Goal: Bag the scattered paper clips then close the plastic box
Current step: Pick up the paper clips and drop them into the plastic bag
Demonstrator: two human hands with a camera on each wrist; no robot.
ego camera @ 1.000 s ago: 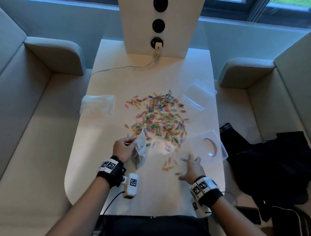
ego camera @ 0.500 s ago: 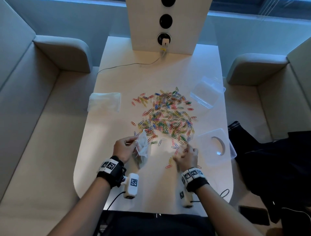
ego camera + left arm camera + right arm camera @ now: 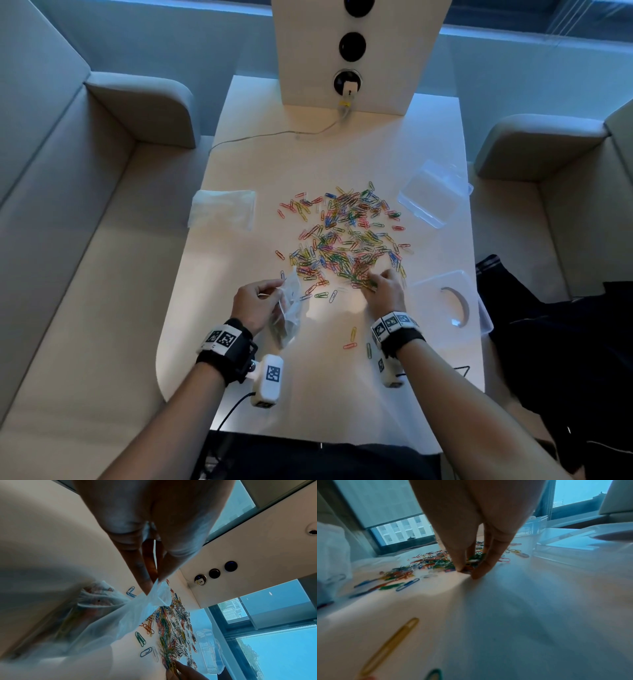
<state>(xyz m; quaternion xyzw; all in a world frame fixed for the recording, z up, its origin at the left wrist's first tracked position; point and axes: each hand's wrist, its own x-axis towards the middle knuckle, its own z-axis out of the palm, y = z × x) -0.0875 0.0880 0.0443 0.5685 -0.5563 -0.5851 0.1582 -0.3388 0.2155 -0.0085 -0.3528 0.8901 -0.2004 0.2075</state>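
The paper clips (image 3: 346, 240) lie as a loose, many-coloured heap on the middle of the white table (image 3: 342, 157), with a few strays (image 3: 352, 337) nearer the person. The right hand (image 3: 385, 289) is down at the near right edge of the heap, its fingertips (image 3: 462, 568) drawn together and pinching a small bunch of clips against the tabletop. Just left of it the left hand (image 3: 255, 305) holds a small clear bag (image 3: 289, 311) up off the table, thumb and forefinger pinching the bag's top edge (image 3: 154, 588); some clips already show through the plastic (blurred in the left wrist view).

The clear plastic box (image 3: 433, 193) sits open at the far right of the heap, close to the table's right edge. Its lid (image 3: 452, 301) lies flat by the right hand, overhanging that same edge a little. A folded clear packet (image 3: 222, 209) rests near the left edge, well apart from the heap.

Bare tabletop runs between the heap and the near edge, and again beyond the heap up to the white upright panel (image 3: 356, 54), where a charger (image 3: 348, 89) is plugged in and its cable (image 3: 260, 135) trails off to the left. Sofas flank both long sides, with dark clothing (image 3: 555, 342) on the right one.

The wristbands (image 3: 222, 341) carry black-and-white square marker patterns; no readable writing shows.
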